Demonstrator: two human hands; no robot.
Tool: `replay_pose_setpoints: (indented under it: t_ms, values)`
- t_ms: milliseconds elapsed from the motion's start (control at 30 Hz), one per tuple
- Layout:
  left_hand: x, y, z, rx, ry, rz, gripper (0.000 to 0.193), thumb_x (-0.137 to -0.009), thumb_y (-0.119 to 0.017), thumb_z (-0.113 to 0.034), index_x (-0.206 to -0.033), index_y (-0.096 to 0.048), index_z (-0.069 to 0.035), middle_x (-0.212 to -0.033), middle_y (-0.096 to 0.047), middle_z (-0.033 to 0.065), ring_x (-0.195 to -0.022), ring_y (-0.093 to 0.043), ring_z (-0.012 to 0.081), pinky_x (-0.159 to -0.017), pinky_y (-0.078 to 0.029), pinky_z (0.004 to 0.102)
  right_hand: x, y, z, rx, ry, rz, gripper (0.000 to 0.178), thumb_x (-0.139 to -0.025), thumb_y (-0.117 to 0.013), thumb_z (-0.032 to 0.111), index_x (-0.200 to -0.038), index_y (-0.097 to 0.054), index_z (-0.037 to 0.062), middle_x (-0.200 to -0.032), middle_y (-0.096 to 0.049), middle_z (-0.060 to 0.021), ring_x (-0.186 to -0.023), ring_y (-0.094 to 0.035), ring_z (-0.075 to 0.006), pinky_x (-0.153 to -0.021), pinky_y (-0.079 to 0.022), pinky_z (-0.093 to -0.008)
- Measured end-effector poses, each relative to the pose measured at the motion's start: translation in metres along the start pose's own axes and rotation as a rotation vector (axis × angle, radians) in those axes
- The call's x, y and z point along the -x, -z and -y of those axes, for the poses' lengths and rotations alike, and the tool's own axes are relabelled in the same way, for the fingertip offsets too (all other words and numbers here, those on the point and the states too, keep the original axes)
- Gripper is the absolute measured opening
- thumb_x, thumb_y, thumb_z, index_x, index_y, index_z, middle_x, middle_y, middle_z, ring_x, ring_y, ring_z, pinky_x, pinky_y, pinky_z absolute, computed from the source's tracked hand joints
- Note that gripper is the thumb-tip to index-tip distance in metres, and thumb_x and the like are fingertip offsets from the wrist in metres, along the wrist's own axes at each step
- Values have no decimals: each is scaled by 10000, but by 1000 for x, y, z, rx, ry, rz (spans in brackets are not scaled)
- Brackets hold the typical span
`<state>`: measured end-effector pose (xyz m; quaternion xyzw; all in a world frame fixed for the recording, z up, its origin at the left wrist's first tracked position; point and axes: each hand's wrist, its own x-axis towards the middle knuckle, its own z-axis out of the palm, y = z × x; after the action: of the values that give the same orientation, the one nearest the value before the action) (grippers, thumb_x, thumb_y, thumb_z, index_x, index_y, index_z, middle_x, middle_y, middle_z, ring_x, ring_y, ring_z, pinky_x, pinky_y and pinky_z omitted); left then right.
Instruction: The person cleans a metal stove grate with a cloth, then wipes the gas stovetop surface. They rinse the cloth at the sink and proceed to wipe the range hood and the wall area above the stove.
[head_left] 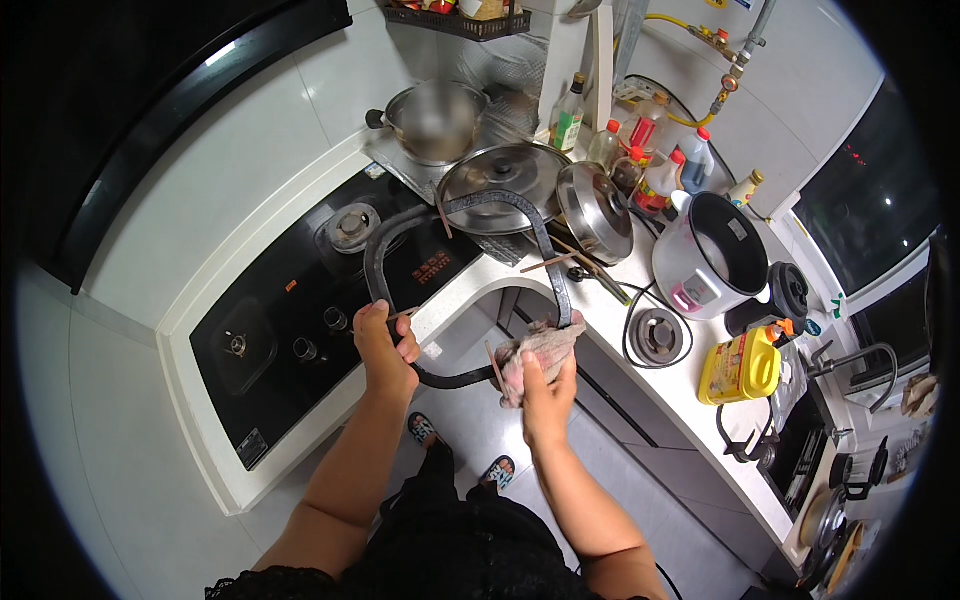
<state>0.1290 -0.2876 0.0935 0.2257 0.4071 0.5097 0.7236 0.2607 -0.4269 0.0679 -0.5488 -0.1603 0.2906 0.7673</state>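
Above the counter's inner corner I hold up a black pan support from a gas hob, a rounded square frame with short brownish prongs. My left hand is closed round its near left corner. A crumpled, greyish-pink rag wraps the frame's near right corner, and my right hand grips it there, thumb on top. Below and left lies the black glass gas hob. Its far burner and near burner both sit without a support around them.
Beyond the frame stand a steel pot, a large lid and a second lid. Several sauce bottles crowd the corner. Along the right counter are a rice cooker, a burner part, a yellow jug and a sink tap.
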Motion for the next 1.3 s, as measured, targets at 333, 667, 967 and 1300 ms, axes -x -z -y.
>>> replay_pose_setpoints:
  t_ms: [333, 667, 967, 1300]
  values:
    - [5, -27, 5, 28, 2, -123, 386, -858, -499, -511, -848, -467, -127, -619, -418, -11, -424, -305, 85, -405, -235, 235, -12, 4, 21, -367, -136, 215, 661, -942, -566, 185, -1484, -199, 93, -1340, -446, -106, -1226, -441, -214, -1031, -371, -363]
    - [-4, -17, 1, -10, -87, -110, 378, -886, -460, -475, -851, -462, -99, -625, -429, -2, -426, -322, 88, -403, -248, 239, -40, 58, 32, 493, -115, 195, 377, -838, -638, -15, -1199, -531, -23, -1008, -656, -85, -874, -635, -153, -756, -514, -269]
    - [17, -44, 19, -170, -504, -19, 388, -802, -647, -108, -1086, -386, -64, -771, -518, 44, -593, -453, 77, -537, -371, 218, -2, -8, 22, 726, 469, 116, 641, -858, -627, 88, -1413, -310, 41, -1228, -560, -246, -1147, -561, -370, -908, -467, -372]
    - [14, -31, 18, -266, -556, 33, 480, -744, -722, -126, -1088, -402, -32, -827, -558, 43, -732, -516, 78, -672, -441, 229, -14, 18, 66, 1063, 157, 501, 635, -772, -700, 88, -1329, -397, 63, -932, -656, -236, -902, -657, -378, -796, -513, -384]
